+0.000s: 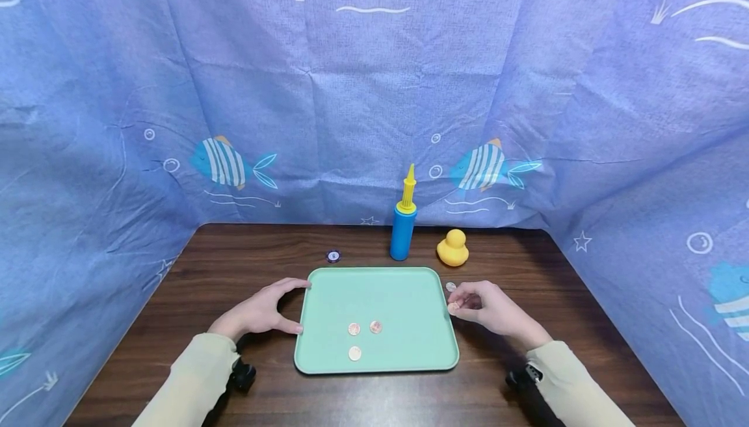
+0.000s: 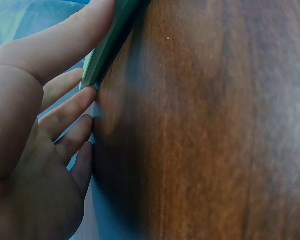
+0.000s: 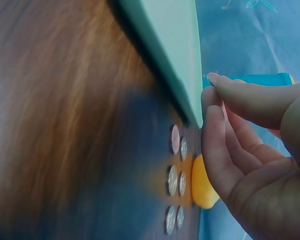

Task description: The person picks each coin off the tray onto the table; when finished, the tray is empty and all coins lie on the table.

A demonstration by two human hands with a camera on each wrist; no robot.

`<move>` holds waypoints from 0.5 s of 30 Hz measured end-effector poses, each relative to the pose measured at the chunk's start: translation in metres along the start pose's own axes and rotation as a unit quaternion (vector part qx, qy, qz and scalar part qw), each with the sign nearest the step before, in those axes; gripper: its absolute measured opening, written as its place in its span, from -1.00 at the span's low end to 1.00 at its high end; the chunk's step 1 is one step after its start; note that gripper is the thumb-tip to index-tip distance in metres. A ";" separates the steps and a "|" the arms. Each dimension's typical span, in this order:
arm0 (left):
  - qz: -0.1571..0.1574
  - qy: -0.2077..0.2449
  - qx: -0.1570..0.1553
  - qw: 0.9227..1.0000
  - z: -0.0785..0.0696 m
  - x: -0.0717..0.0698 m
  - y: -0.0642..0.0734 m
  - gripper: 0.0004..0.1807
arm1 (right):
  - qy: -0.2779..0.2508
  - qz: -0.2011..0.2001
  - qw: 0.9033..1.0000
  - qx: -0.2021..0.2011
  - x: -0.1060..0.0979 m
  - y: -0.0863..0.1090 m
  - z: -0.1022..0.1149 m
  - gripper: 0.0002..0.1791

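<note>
A pale green tray (image 1: pixel 404 290) lies on the wooden table, with copper coins (image 1: pixel 376 327) on its lower left part. My left hand (image 1: pixel 263 310) is spread at the tray's left side, thumb and fingertips right at the rim; the left wrist view shows the fingers loosely extended. Just off the tray's right edge, my right hand (image 1: pixel 488 307) pinches a small copper coin (image 1: pixel 453 309) between thumb and fingertips. Beside and below that hand, several silver coins (image 3: pixel 172 180) and a copper coin (image 3: pixel 175 139) lie on the table. In the head view the hand hides most of these.
Behind the tray stands a blue hand pump (image 1: pixel 402 232) with a yellow nozzle. A yellow rubber duck (image 1: pixel 453 248) sits right of it, and a dark poker chip (image 1: pixel 333 256) lies to its left. Blue fish-print cloth (image 1: pixel 351 121) encloses the back and sides of the table (image 1: pixel 234 251).
</note>
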State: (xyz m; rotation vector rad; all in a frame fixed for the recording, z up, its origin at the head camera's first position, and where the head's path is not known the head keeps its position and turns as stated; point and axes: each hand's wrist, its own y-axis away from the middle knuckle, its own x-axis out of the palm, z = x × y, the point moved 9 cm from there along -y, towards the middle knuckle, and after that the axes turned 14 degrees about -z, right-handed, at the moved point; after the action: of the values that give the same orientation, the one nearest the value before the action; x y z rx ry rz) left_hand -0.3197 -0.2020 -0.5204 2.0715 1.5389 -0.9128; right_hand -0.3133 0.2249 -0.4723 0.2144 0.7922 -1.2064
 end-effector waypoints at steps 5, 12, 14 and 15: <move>0.001 0.001 0.002 1.000 0.000 0.000 0.000 0.05 | 0.003 -0.010 1.000 -0.006 -0.006 0.005 -0.005 -0.86; 0.002 -0.005 0.002 1.000 0.000 0.000 0.000 0.04 | 0.002 -0.012 1.000 -0.002 -0.007 0.013 -0.011 -0.87; 0.002 -0.003 0.001 1.000 -0.001 0.000 -0.001 0.04 | 0.000 -0.011 1.000 0.001 -0.007 0.014 -0.013 -0.88; 0.003 -0.003 0.001 1.000 -0.002 -0.001 -0.001 0.04 | -0.002 -0.009 1.000 0.002 -0.007 0.014 -0.013 -0.87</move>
State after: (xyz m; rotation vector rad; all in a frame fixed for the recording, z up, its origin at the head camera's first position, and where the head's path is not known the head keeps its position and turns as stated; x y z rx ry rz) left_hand -0.3198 -0.2010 -0.5187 2.0719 1.5292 -0.9167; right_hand -0.3073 0.2426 -0.4813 0.2074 0.7902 -1.2255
